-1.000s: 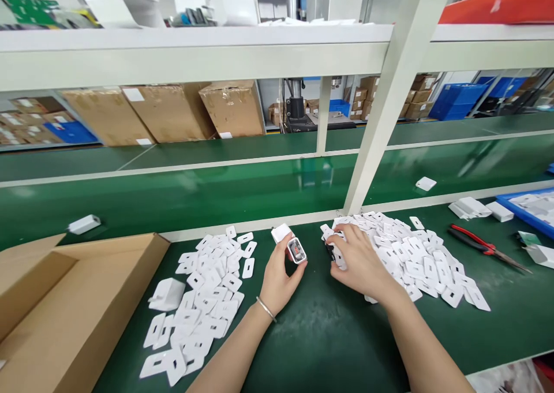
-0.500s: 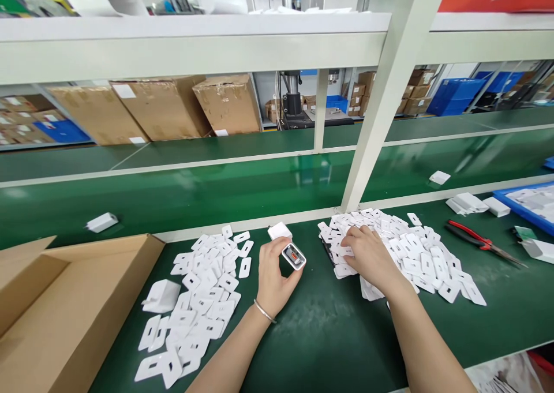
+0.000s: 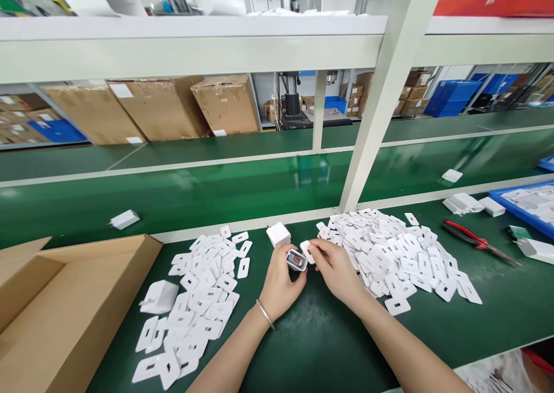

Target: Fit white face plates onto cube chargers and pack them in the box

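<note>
My left hand (image 3: 279, 280) grips a white charger housing (image 3: 296, 259) with its open end turned toward me; a dark interior with a small orange-red part shows inside. In my right hand (image 3: 335, 266) a white end plate (image 3: 307, 251) is pinched between thumb and fingers, close beside the housing's open end; whether the two touch, I cannot tell. Behind my left hand stands another white housing (image 3: 278, 233). To the right spreads a heap of white plates with small slots (image 3: 389, 249), and a second scatter of such plates (image 3: 208, 289) lies left.
A cardboard box (image 3: 99, 300) stands at the left, near a white housing (image 3: 158, 296). Red-handled pliers (image 3: 480, 242) and a blue tray (image 3: 536, 214) are at the right. Beyond the bench runs a green conveyor (image 3: 242, 188) bearing white pieces. A slanted post (image 3: 367, 122) rises behind the heap.
My right hand has left the heap with a plate and moved left to the housing. The left hand has shifted slightly right. Pieces on the conveyor have travelled right.
</note>
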A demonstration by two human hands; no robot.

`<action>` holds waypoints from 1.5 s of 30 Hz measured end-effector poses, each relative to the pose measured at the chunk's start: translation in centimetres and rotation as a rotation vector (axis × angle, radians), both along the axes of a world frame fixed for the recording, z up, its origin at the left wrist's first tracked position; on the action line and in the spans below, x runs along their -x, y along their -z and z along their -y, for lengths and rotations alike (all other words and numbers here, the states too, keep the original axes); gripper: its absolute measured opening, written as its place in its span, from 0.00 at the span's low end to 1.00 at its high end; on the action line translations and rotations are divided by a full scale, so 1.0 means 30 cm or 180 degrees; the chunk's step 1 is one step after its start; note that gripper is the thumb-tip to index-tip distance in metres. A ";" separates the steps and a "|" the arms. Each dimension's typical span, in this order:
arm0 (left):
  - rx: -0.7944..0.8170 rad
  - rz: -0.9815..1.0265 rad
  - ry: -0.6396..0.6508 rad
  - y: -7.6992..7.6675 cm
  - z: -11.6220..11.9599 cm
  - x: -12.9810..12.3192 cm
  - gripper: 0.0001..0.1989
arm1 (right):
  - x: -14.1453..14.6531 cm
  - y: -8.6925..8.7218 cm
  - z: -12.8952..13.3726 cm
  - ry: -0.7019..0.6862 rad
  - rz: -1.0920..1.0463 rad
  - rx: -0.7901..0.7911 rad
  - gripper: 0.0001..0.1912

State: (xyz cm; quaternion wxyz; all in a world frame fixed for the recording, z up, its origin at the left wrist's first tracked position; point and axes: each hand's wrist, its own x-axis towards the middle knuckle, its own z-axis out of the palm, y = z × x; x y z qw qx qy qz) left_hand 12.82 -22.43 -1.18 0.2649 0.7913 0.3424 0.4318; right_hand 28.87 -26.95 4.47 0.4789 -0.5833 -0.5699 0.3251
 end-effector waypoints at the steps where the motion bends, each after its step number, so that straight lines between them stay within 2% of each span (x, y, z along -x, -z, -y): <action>1: 0.0005 0.0007 0.0040 -0.004 0.001 0.001 0.19 | 0.008 0.005 0.001 -0.0010 -0.0028 -0.0021 0.15; 3: 0.0064 0.0017 0.0149 -0.008 0.002 0.005 0.22 | 0.017 0.011 0.003 -0.0098 -0.0181 -0.0081 0.16; 7: 0.0383 0.0051 0.0439 -0.004 0.002 0.019 0.24 | 0.025 0.017 -0.002 -0.0230 -0.0569 -0.0077 0.11; 12: 0.0436 0.0216 0.0518 0.009 -0.002 0.030 0.13 | 0.026 0.034 -0.017 -0.0263 -0.1066 0.0262 0.11; 14: 0.0407 0.0301 0.0511 0.010 -0.001 0.029 0.12 | 0.027 0.036 -0.021 -0.0261 -0.1141 0.0277 0.11; 20: 0.0261 0.0441 0.0356 -0.003 0.010 0.013 0.09 | 0.032 0.039 -0.021 -0.0137 -0.1143 0.0229 0.13; 24: 0.0047 0.0595 0.0264 -0.008 0.017 0.008 0.09 | 0.045 0.053 -0.016 -0.0001 -0.0996 0.0339 0.20; 27: -0.0106 0.0721 0.0158 -0.004 0.021 0.010 0.09 | 0.062 0.069 -0.015 -0.0263 -0.1112 0.0541 0.24; 30: -0.0141 0.0689 0.0133 -0.002 0.024 0.015 0.10 | 0.076 0.083 -0.018 -0.0589 -0.1204 0.0537 0.24; 36: 0.0078 0.0231 -0.0056 -0.016 0.004 0.036 0.24 | 0.058 0.086 -0.027 -0.0406 -0.1026 0.0198 0.20; 38: 0.0116 0.0115 0.0005 -0.015 -0.011 0.045 0.26 | 0.045 0.075 -0.026 -0.0416 -0.0899 0.0150 0.19; 41: 0.0152 0.0029 0.0160 -0.013 -0.029 0.050 0.23 | 0.037 0.067 -0.024 -0.0388 -0.0796 0.0178 0.17; 45: 0.0240 0.0268 0.0246 -0.017 -0.029 0.038 0.18 | 0.049 0.092 -0.035 -0.0323 -0.1061 0.0189 0.20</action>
